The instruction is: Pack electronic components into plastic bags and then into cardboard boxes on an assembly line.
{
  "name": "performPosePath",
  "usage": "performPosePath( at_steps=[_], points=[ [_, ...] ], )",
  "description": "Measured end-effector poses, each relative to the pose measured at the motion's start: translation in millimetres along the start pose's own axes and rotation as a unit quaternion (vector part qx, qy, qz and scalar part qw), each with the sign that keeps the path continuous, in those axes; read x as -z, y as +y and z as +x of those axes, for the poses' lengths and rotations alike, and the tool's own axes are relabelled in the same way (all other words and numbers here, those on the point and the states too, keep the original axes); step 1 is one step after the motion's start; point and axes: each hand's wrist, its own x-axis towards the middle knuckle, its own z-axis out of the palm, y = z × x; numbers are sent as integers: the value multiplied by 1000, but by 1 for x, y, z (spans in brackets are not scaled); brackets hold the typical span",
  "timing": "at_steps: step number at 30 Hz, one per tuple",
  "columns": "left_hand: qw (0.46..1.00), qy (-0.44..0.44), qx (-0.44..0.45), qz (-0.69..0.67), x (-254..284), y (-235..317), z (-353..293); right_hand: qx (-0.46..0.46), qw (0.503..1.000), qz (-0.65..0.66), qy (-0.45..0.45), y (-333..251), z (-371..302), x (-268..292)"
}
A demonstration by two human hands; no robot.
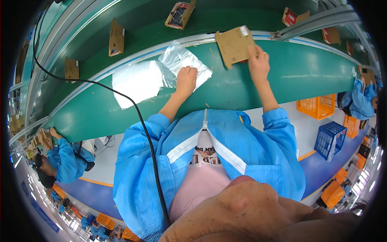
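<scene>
Fingers of the right hand (259, 64) are clamped on the lower right edge of a brown cardboard box (234, 44), the thumb side partly hidden; gripping it at the edge leaves most of its broad face uncovered. The box lies ahead of the person, across the metal rail (201, 39) at the far side of the green surface (314, 64), though whether it rests there or is held just above cannot be told. A bit of red shows under its near edge, too little to identify. The left hand (187, 80) is on a clear plastic bag (181, 60), its fingers curled and close together; I cannot tell whether they pinch the film or only press on it, but such thin, slippery sheet probably needs a hand to keep it from sliding. Beside it, touching, a whiter plastic sheet (135, 80) lies flat on the surface, within easy reach of that same hand. Beyond the rail, open cartons (179, 15) stand well apart on a dark green belt (145, 28), a spacing that seems to leave room for lifting each one singly. A black cable (117, 88) hangs across the view, left of both hands.
</scene>
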Motion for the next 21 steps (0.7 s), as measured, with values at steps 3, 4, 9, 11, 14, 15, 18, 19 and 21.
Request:
performPosePath(
  at_steps=[3, 4, 9, 11, 14, 15, 18, 19, 21],
  points=[
    [999, 2, 10, -31, -3, -3, -2, -120, 975, 110, 153, 50, -3, -12],
    [999, 3, 12, -30, -3, -5, -2, -305, 902, 283, 117, 58, -8, -14],
    [998, 6, 29, -49, -2, -7, -2, -564, 746, 342, -86, 112, -65, -9],
    [997, 18, 45, -55, -2, -10, -4, -443, 798, 201, -355, 120, -72, 19],
    [996, 29, 52, -59, 7, -3, -3, -331, 804, 341, -358, 43, -34, 53],
    [997, 23, 55, -48, 11, 1, 0, -221, 882, 291, -299, 34, -27, 40],
    [998, 8, 59, -22, 14, 9, -2, -130, 970, 155, -133, -6, 19, -10],
    [998, 1, 58, -12, 13, 11, 0, -93, 985, 125, -72, -10, 30, -32],
    [998, 0, 64, -11, 9, 10, -3, -176, 962, 75, -197, -38, 60, -46]
  ],
)
